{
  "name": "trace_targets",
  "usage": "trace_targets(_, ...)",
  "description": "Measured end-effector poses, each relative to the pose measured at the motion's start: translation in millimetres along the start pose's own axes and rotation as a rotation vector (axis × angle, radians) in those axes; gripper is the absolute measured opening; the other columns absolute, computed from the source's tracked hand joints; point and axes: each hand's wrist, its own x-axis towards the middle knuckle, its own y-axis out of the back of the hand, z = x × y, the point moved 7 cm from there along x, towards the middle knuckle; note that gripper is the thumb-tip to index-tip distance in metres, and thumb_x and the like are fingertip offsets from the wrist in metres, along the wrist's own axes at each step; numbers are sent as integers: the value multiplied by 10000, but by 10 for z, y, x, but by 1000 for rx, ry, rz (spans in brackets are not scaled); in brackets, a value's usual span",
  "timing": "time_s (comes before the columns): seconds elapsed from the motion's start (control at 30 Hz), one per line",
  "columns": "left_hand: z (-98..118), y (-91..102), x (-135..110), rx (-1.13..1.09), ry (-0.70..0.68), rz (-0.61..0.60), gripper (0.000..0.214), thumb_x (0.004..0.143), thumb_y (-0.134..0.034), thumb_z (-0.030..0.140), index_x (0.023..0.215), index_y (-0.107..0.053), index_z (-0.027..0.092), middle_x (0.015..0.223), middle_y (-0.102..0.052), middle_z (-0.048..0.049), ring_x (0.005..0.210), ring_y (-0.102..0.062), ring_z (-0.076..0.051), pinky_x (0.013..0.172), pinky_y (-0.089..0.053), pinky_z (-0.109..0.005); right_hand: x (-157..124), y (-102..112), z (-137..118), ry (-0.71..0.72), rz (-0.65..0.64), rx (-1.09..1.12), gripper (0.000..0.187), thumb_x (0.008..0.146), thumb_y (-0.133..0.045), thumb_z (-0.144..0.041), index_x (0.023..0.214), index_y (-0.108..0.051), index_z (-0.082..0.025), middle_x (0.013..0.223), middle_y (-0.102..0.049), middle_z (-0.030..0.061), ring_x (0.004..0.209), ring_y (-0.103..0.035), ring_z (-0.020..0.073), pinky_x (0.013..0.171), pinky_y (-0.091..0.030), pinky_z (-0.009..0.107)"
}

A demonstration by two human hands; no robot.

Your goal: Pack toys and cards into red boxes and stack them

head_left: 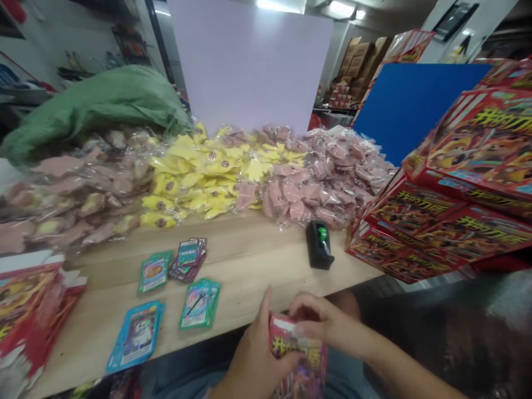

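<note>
My left hand (253, 354) grips a small red packet (297, 360) with yellow lettering, held just below the front edge of the wooden table (249, 260). My right hand (322, 321) pinches the packet's top edge with curled fingers. Several small piles of trading cards lie on the table to the left: a blue-framed pile (137, 334), a green pile (199, 303), another green pile (153, 272) and a fanned purple pile (189, 257).
A black device with a green part (319, 244) stands on the table. Heaps of bagged pink toys (328, 177) and yellow toys (199, 177) fill the back. Red printed boxes (449, 210) stack at right, red packets (29, 310) at left, a green bag (100, 102) behind.
</note>
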Motion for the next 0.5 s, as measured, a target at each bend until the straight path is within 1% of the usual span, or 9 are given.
trace_targets(0.07,17,33,-41,36,-24,-25,1009,604,-683,182,1393,-54,206,1068,-560,-66,924,-543,-204,831,-420,-323,34,-131,-160,50,-91,-197,256,798,-558,-351,994,-632,-204,894,-642,22,802,-556,161,725,-424,267)
trace_targets(0.13,18,70,-66,29,-47,-43,1044,581,-711,194,1396,-58,204,1156,-522,-91,1001,-515,-227,871,-407,-343,61,-196,-264,86,-113,-336,282,861,-441,-353,941,-655,-188,836,-649,16,746,-551,158,704,-419,265)
trace_targets(0.17,17,77,-76,17,-61,-60,1075,567,-727,200,1397,-44,204,1181,-510,-96,1024,-506,-234,882,-405,-348,74,-204,-289,81,-113,-362,318,876,-404,-357,908,-664,-178,798,-652,12,702,-546,153,669,-417,257)
trace_targets(0.23,0,82,-93,-5,-77,-82,1124,544,-751,211,1399,-22,201,1191,-508,-100,1039,-502,-239,894,-404,-351,86,-217,-318,52,-140,-353,352,882,-378,-367,902,-669,-170,764,-654,6,643,-531,143,610,-412,241)
trace_targets(0.33,-60,60,-121,-32,-62,-78,1122,556,-749,228,1400,-10,197,1158,-530,-101,1022,-517,-234,892,-414,-362,27,-326,-409,59,-244,-355,361,891,-357,-360,965,-664,-185,779,-657,14,668,-543,146,633,-434,248)
trace_targets(0.4,-60,69,-139,-69,-81,-36,1116,556,-754,244,1400,-25,195,1185,-506,-110,1011,-526,-225,896,-418,-364,-67,-454,-473,98,-266,-407,338,884,-385,-336,1092,-614,-202,923,-656,49,808,-575,177,741,-455,294)
trace_targets(0.43,-35,96,-145,-105,-101,-7,1109,556,-754,238,1400,-38,197,1209,-485,-113,1008,-530,-217,893,-424,-356,-122,-514,-491,131,-241,-442,354,865,-434,-328,1173,-561,-208,1043,-631,75,919,-569,202,816,-444,330)
trace_targets(0.47,12,125,-145,-152,-123,-6,1072,569,-746,229,1399,-69,199,1219,-477,-110,1001,-538,-207,878,-438,-341,-175,-558,-488,170,-195,-477,418,834,-495,-321,1238,-501,-210,1168,-575,99,1033,-533,230,888,-415,368)
trace_targets(0.5,82,147,-138,-202,-146,-51,1002,599,-727,220,1395,-119,202,1202,-495,-98,983,-553,-194,849,-458,-320,-222,-573,-462,215,-137,-503,499,799,-549,-322,1277,-455,-210,1262,-507,116,1122,-480,253,941,-380,400)
